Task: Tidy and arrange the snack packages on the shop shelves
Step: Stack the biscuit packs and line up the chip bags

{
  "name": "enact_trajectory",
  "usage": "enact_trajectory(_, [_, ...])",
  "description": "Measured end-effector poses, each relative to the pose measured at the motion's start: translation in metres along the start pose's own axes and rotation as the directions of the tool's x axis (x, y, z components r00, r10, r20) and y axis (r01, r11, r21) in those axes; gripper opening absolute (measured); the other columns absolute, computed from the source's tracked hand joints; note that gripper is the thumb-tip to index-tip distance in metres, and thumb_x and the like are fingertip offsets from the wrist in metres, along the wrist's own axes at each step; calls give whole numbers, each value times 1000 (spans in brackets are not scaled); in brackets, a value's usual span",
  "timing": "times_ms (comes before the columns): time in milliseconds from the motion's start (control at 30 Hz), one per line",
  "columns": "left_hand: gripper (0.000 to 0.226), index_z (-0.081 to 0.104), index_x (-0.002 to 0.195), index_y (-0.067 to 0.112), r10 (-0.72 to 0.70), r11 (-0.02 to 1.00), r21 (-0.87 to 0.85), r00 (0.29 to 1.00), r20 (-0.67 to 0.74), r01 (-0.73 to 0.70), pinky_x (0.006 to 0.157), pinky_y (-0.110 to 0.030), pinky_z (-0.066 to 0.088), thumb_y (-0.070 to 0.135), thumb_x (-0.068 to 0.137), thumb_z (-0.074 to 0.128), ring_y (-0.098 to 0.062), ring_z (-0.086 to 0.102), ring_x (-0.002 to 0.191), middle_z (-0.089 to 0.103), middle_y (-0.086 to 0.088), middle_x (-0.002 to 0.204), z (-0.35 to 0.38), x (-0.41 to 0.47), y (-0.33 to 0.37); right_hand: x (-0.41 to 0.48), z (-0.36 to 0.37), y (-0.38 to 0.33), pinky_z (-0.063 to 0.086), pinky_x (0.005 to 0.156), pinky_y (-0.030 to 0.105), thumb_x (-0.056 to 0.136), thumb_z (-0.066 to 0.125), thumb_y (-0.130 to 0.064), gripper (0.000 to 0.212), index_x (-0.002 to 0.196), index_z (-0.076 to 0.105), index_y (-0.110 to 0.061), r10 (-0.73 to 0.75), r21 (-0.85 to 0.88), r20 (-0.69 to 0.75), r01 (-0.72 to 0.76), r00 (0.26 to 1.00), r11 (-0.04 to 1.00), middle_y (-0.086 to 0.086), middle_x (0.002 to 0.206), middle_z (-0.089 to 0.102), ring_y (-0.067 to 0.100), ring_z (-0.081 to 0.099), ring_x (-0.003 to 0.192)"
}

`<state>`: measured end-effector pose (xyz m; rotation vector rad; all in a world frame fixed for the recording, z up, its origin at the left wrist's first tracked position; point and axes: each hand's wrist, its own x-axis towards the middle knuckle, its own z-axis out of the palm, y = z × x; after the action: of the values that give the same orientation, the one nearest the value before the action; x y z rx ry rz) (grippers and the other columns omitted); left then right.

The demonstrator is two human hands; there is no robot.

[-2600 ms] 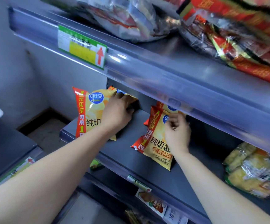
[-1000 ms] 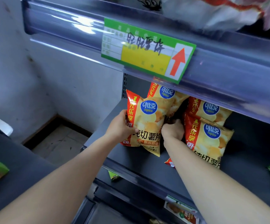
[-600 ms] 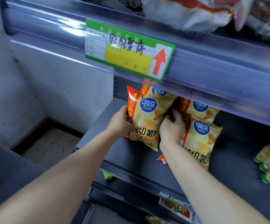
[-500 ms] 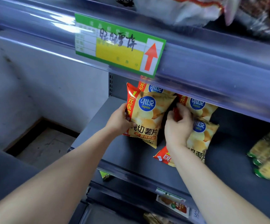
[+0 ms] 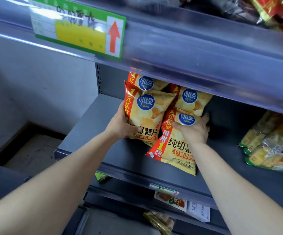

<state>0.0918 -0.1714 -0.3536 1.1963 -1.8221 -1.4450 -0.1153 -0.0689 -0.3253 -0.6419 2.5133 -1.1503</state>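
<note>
Head view, the only one. Four crinkly yellow-and-red plastic chip bags sit on the grey metal shelf (image 5: pixel 90 129), two in front and two behind.

The left hand (image 5: pixel 120 126) holds the left front chip bag (image 5: pixel 147 114) by its edge at 9 o'clock. Its thumb is on the front and its other fingers are hidden behind. This bag stands nearly straight, with its long side running from 12 to 6 o'clock.

The right hand (image 5: pixel 194 131) grips the right front chip bag (image 5: pixel 171 150) near its top. Its thumb lies across the front and its fingers curl round the edge at 3 o'clock. This bag leans, top toward 1 o'clock and bottom corner toward 7 o'clock. It touches and partly covers the left front bag.

I think the next job is to swing that bottom corner toward 6 o'clock, so both bags stand side by side. The right hand is the one on it.

Behind are the back left chip bag (image 5: pixel 145 82) and the back right chip bag (image 5: pixel 191 99).

At 3 o'clock, well apart, lies a heap of pale yellow-green packs (image 5: pixel 273 145). I cannot count them. One green and yellow price label (image 5: pixel 79 31) hangs at 11 o'clock on the rail above.
</note>
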Motion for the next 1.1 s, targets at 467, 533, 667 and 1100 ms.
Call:
enact_trajectory(467, [93,31,137,29,84,996,14,979,-185,-83,84,-36,53,8,65,86,-11,63,101,64,13,112,0,-4,5,-6,-1,1,37,104,41,64,87,-33,98,143,34,-10,-308,178,-297,369,904,912,16,131,41,33,42,124])
enact_trajectory(533, [85,34,134,28,79,996,-14,982,-172,-83,79,-34,54,15,67,86,-8,63,98,65,13,111,1,-5,6,-6,2,11,38,102,41,64,87,-34,100,144,32,-11,-281,171,-258,330,924,929,17,132,40,35,43,123])
enact_trajectory(667, [61,43,128,25,52,998,-12,988,-147,-55,75,-18,46,21,79,78,3,59,92,64,14,108,-3,-4,9,-5,3,21,37,103,41,63,87,-37,105,146,29,-10,-276,176,-229,319,933,931,17,136,40,34,42,126])
enact_trajectory(1100, [50,46,127,21,-26,993,114,1000,-14,27,93,-38,49,14,85,71,-18,59,101,63,4,110,-38,8,12,-10,1,23,43,96,43,63,87,-32,99,142,35,-7,-367,141,-321,427,873,893,18,126,41,34,48,116])
